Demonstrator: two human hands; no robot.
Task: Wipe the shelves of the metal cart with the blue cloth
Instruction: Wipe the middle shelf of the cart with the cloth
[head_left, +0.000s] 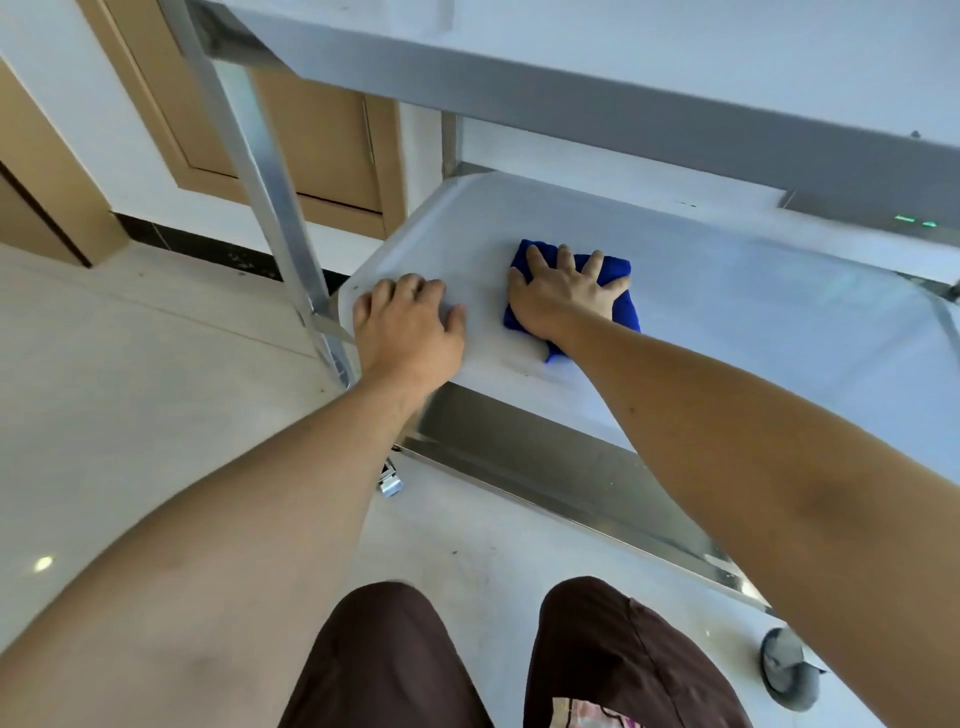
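Note:
The metal cart's lower shelf (727, 312) lies below an upper shelf (623, 62) that crosses the top of the view. A folded blue cloth (621, 312) lies flat on the left half of the lower shelf. My right hand (563, 293) presses on the cloth with fingers spread and straight. My left hand (408, 330) rests on the shelf's near left corner, fingers loosely curved over the surface, holding nothing.
A metal upright post (260, 171) stands just left of my left hand. Cart wheels show at the lower right (789, 675) and under the shelf (389, 483). A wooden door (311, 130) and pale tiled floor (130, 389) lie to the left. My knees are at the bottom.

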